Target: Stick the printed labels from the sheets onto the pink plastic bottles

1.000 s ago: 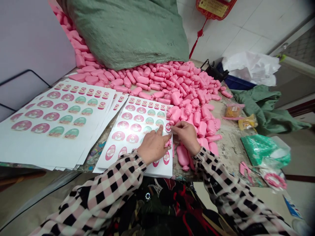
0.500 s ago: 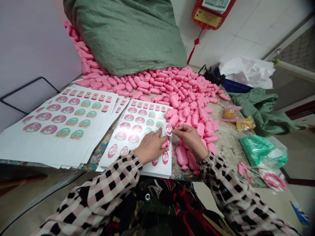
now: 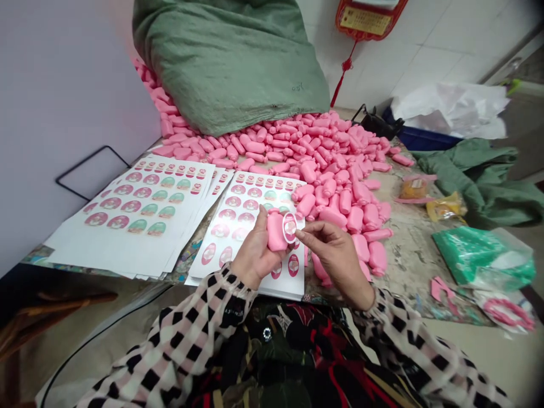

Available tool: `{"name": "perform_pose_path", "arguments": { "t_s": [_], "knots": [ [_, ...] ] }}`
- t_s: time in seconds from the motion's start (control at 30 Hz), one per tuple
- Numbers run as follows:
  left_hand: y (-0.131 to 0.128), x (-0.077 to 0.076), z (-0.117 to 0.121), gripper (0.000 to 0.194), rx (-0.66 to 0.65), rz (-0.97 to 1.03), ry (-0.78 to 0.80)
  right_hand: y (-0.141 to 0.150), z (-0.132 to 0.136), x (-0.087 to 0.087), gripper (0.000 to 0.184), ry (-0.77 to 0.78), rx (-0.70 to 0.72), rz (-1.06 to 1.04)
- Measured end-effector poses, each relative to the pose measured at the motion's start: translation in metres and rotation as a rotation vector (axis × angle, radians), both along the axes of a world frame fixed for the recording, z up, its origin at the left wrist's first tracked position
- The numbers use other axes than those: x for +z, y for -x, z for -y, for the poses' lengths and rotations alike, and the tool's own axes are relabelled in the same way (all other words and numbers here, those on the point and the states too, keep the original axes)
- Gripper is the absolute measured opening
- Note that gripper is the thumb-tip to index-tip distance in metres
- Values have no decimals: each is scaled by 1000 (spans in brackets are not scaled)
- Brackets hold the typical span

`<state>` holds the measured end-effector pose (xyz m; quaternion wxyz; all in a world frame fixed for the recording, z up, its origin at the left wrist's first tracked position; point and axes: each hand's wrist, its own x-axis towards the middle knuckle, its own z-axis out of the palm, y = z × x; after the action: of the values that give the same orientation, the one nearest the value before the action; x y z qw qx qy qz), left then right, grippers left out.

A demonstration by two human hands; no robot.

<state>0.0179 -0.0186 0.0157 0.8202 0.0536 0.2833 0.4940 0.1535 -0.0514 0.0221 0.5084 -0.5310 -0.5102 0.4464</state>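
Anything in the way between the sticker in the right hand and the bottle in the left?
Nothing visible: the sticker, pinched in the right hand, overlaps in this view the pink bottle held in the left hand. Whether they touch is unclear.

On the table [image 3: 403,277], a left stack of sticker sheets [image 3: 131,221] lies beside a right stack [image 3: 233,226]. A pile of bottles [image 3: 306,147] spreads behind both and along the right stack's right side, with a sack [image 3: 233,68] over its rear. Above the right stack, the left hand [image 3: 257,252] holds a bottle [image 3: 276,232]; the right hand [image 3: 335,255] holds a sticker [image 3: 290,228] at its right edge. Plastic sheeting [image 3: 450,110] lies in a crate [image 3: 433,139], behind right.
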Motion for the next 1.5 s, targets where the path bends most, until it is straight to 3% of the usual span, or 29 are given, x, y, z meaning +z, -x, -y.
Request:
{"name": "perform_pose_path", "arguments": {
  "t_s": [0.23,1.5],
  "knots": [
    [-4,-1,2,52,-75,-31,3,8,3,-5,15,-1,26,27],
    [0,-16,-2,53,-98,25,-80,13,0,-12,21,67,33,13]
  ]
}}
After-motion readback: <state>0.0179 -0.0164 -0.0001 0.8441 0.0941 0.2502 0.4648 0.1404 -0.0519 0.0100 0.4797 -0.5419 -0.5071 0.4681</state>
